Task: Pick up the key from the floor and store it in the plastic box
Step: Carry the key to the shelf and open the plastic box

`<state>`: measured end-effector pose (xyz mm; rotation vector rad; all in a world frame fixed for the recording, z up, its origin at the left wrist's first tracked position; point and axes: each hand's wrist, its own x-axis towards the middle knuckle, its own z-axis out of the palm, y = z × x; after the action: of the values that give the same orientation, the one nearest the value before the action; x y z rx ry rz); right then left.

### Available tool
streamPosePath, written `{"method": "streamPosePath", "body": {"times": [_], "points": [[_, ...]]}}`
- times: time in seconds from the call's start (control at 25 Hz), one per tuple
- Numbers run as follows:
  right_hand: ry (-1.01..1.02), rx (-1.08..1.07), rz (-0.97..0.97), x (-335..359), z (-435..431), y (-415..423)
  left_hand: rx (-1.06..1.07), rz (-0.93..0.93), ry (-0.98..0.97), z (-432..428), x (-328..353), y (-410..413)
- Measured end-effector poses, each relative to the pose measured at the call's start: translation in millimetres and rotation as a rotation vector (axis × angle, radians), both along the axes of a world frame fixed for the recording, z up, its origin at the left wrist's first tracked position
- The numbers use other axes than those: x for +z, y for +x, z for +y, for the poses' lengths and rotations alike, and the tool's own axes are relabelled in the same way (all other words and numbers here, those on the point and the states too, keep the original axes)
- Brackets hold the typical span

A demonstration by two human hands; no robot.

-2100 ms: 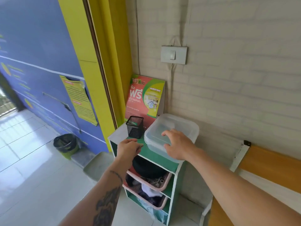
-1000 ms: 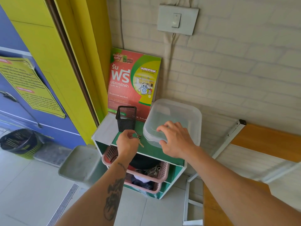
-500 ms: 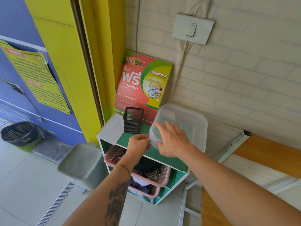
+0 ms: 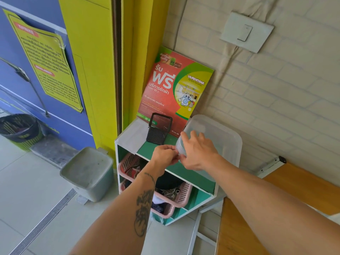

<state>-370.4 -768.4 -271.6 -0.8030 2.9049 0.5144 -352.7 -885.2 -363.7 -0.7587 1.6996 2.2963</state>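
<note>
Right hand (image 4: 197, 153) on plastic box (image 4: 220, 140) lid corner, left hand (image 4: 164, 154) pinched beside it, atop green shelf (image 4: 147, 149)

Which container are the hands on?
The clear plastic box atop the shelf, not the black mesh cup or pink baskets below.

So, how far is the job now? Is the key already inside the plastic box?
Not yet, as far as I can see. The pickup looks done: the left hand is closed at the box's corner, though the key itself is hidden. In hand: the right hand seems to lift the corner of the lid on the plastic box. Left: open it, drop the key in, and close it.
</note>
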Motion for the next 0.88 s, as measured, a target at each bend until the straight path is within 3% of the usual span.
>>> {"method": "streamPosePath", "body": {"times": [0.28, 0.64, 0.88], "points": [[0.082, 0.179, 0.049, -1.2, -5.3, 3.5, -0.007, 0.018, 0.001, 1.8, -2.9, -2.2], [-0.090, 0.189, 0.037, 29.6, 11.6, -4.1, -0.018, -0.025, -0.008, -4.7, 5.2, -5.3], [-0.213, 0.138, 0.151, 26.2, 25.7, 9.1, 0.031, -0.061, -0.045, 2.2, 9.3, -4.7]]}}
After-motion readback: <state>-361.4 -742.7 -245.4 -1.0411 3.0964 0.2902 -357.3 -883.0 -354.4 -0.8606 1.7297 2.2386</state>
